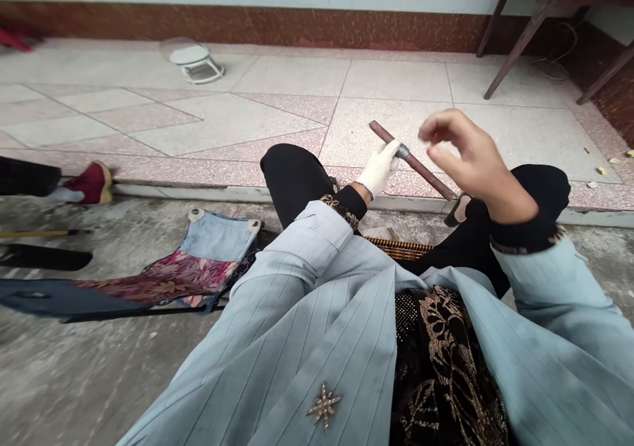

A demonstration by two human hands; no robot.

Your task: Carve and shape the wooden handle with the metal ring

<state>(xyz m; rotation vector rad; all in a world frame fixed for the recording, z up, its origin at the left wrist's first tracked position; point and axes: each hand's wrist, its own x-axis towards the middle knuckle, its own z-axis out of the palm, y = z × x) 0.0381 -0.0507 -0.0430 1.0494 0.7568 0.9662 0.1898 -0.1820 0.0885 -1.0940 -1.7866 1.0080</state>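
Observation:
I sit with my knees up, in a pale blue striped jacket and black trousers. My left hand (379, 166), in a white glove, is wrapped round a brown rod-like handle with a metal collar (419, 166) that slants from upper left to lower right. Its lower end carries a dark curved blade (456, 211) near my right knee. My right hand (468, 157) is bare and raised just right of the handle, fingers loosely curled and partly blurred, apart from it. A woven basket rim (400, 248) shows between my legs.
A folding stool with floral and denim fabric (173, 277) lies on the concrete at left. Someone's red shoe (92, 183) rests by the tiled step. A white plastic object (195, 61) sits on the tiles; wooden table legs (515, 43) stand at upper right.

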